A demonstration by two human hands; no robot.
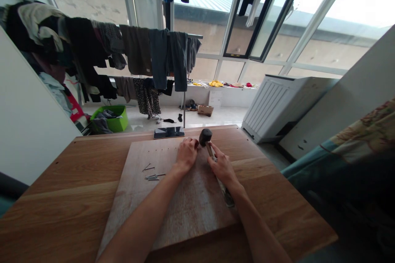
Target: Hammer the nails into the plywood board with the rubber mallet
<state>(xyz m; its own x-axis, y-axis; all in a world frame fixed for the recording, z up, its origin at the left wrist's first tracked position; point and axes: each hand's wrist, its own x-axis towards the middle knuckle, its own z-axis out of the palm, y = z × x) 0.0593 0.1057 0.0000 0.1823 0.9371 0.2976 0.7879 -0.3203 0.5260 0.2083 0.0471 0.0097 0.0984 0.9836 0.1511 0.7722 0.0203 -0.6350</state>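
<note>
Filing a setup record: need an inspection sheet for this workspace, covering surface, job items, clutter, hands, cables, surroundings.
Surface: wooden table with a board lying on it; small dark marks near the board's far edge, holes or nail heads unclear.
Job items: black-headed mallet; loose nails on the board.
Clutter: dark flat object at the table's far edge.
Left hand: near the mallet head; grip contents unclear.
Right hand: closed around the mallet handle.
Cables: nothing seen.
Surroundings: hanging clothes, green tub, white ribbed unit.
</note>
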